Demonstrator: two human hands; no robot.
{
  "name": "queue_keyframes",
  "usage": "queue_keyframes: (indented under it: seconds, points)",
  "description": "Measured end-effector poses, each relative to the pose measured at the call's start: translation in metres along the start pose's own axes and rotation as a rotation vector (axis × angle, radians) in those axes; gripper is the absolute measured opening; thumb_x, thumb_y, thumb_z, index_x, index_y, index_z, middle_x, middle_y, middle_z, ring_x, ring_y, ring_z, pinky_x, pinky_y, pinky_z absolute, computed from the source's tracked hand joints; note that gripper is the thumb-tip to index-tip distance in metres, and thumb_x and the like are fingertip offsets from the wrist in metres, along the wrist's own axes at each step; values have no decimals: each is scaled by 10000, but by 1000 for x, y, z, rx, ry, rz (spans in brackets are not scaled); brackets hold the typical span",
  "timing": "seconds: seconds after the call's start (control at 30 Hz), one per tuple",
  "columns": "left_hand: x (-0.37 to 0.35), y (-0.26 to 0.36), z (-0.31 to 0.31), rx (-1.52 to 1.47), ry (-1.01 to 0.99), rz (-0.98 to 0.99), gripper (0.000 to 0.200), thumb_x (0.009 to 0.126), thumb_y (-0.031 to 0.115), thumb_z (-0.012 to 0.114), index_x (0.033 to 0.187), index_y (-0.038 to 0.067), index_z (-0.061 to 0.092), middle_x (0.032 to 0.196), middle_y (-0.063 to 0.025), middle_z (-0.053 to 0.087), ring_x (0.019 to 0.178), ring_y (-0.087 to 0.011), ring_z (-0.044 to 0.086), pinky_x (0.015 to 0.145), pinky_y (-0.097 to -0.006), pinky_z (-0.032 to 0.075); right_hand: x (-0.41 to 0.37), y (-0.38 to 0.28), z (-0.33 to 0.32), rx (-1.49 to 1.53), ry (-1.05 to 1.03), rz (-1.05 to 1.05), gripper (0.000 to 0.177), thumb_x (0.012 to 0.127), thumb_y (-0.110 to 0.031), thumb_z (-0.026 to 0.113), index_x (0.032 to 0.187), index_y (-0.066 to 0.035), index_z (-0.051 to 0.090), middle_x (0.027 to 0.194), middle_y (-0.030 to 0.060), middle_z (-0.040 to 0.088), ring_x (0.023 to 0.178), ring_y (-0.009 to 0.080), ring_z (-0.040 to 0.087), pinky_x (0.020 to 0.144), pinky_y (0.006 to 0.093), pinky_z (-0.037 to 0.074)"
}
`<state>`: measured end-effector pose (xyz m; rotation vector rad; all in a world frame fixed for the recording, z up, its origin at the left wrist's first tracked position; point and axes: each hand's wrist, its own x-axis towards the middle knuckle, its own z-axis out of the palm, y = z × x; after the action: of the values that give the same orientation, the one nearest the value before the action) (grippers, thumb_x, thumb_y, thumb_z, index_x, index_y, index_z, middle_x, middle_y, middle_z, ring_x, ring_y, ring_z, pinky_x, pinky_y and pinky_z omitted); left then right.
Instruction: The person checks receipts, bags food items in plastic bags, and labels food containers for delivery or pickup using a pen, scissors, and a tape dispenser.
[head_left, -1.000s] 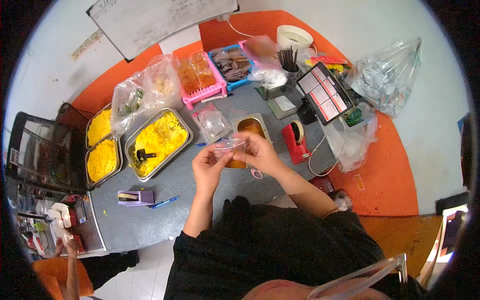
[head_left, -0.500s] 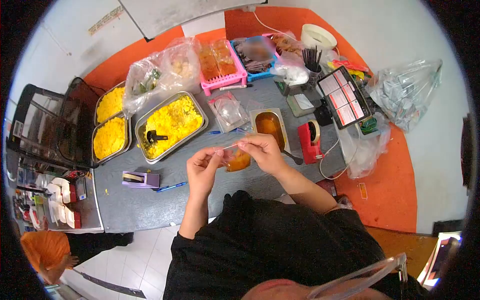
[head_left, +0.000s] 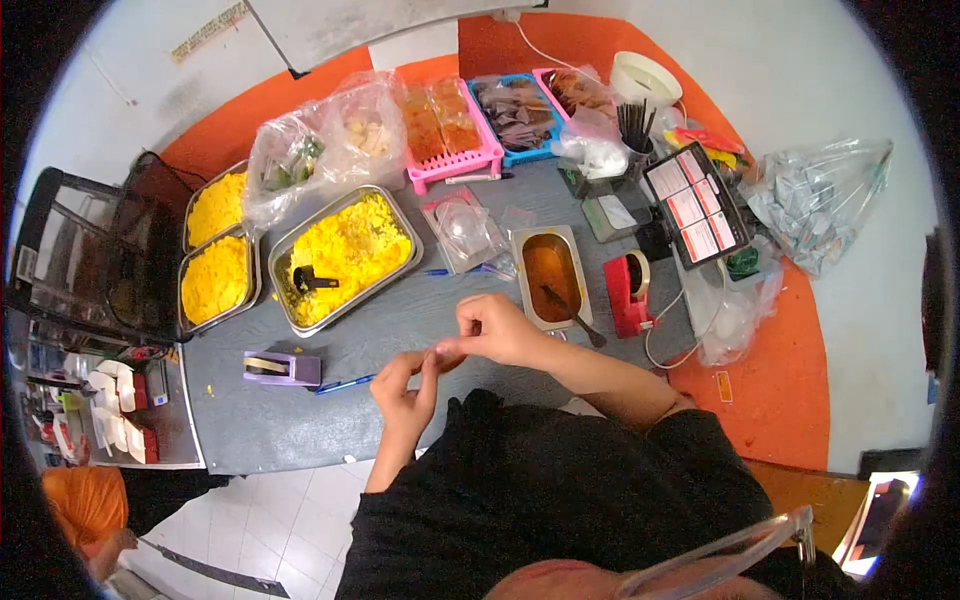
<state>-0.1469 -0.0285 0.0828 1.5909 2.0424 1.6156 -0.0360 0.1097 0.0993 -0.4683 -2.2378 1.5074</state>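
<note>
My left hand (head_left: 404, 394) and my right hand (head_left: 497, 332) meet in front of my chest above the table's near side. Thumbs and fingers are pinched closed, with the fingertips touching. Whatever lies between them is hidden; the small plastic bag of orange sauce seen earlier does not show. Beyond my right hand stands a metal pan of orange-brown sauce (head_left: 545, 262), a dark-handled spoon (head_left: 588, 330) resting in it. Past my left hand sit a blue pen (head_left: 345, 385) and a purple tape dispenser (head_left: 283, 369).
A large tray of yellow food (head_left: 410, 262) holds a black scoop (head_left: 316, 283); two similar trays stand left. A red tape dispenser (head_left: 628, 300) and a tablet (head_left: 698, 205) are at right. Pink (head_left: 470, 165) and blue baskets line the back. A person in orange (head_left: 85, 510) is at lower left.
My hands have come together and nearer my body, the right one moving left and down. The small bag of orange sauce that hung between them is out of sight now.
</note>
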Motion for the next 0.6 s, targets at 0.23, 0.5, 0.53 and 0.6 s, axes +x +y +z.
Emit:
queue_keyframes:
  seconds: [0.23, 0.5, 0.53, 0.6]
  points:
    - [-35, -96, -4, -582, 58, -801, 211, 803, 94, 542, 936, -68, 518, 831, -169, 603, 745, -218, 606, 628, -295, 486, 105, 105, -9, -353, -92, 26, 366, 661, -370, 677, 570, -44, 539, 553, 106, 528, 537, 211, 538, 491, 328, 413]
    - [-29, -110, -1, 267, -11, -222, 413, 757, 96, 566, 1128, -14, 421, 1115, -196, 456, 1015, -337, 433, 900, -383, 330, 169, 180, -43, -926, 371, 560, 181, 695, -122, 573, 876, -122, 584, 866, 104, 598, 867, 252, 555, 754, 490, 361]
    - [-25, -112, 6, 265, -11, -221, 413, 757, 96, 566, 1128, -14, 421, 1115, -196, 456, 1015, -337, 433, 900, -383, 330, 165, 175, -45, -878, 392, 435, 177, 696, -114, 573, 872, -131, 583, 868, 99, 593, 852, 256, 554, 736, 482, 358]
    - [-18, -117, 21, -134, -284, -337, 408, 792, 75, 541, 1162, -24, 401, 1110, -173, 477, 976, -279, 487, 864, -343, 371, 149, 149, -38, -775, 429, 176, 155, 700, -106, 571, 854, -123, 576, 849, 94, 583, 830, 262, 548, 698, 458, 360]
